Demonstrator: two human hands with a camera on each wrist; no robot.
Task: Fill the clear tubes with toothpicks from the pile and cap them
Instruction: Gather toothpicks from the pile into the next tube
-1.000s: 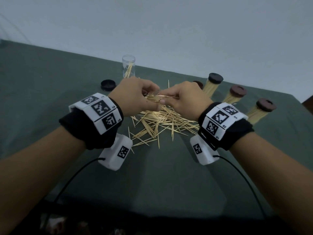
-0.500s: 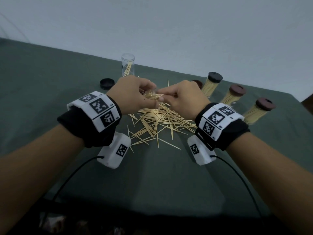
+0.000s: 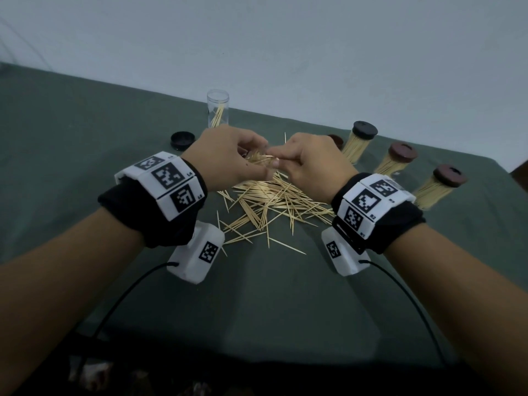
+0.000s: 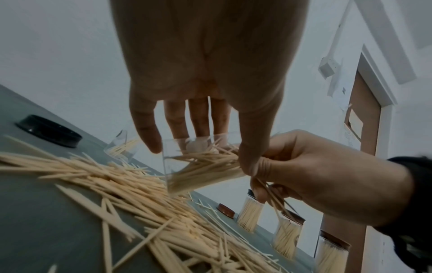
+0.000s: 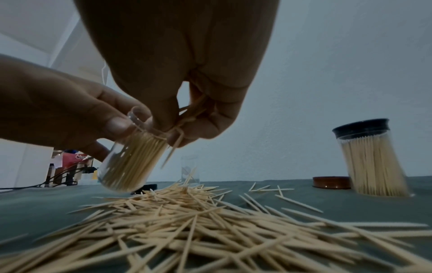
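Above the pile (image 3: 274, 204) on the green cloth (image 3: 85, 138), a tilted tube (image 5: 131, 157), nearly full of toothpicks, is gripped by the left hand (image 3: 225, 158), thumb and fingers curled round its wall. A small bunch (image 5: 187, 118) is pinched at the tube's open mouth by the right hand (image 3: 311, 164). A second open tube (image 3: 218, 108) with few picks is seen standing behind, a black cap (image 3: 183, 140) beside it. Three capped full tubes (image 3: 397, 161) are lined up to the right, with a brown cap (image 5: 332, 182) lying near them.
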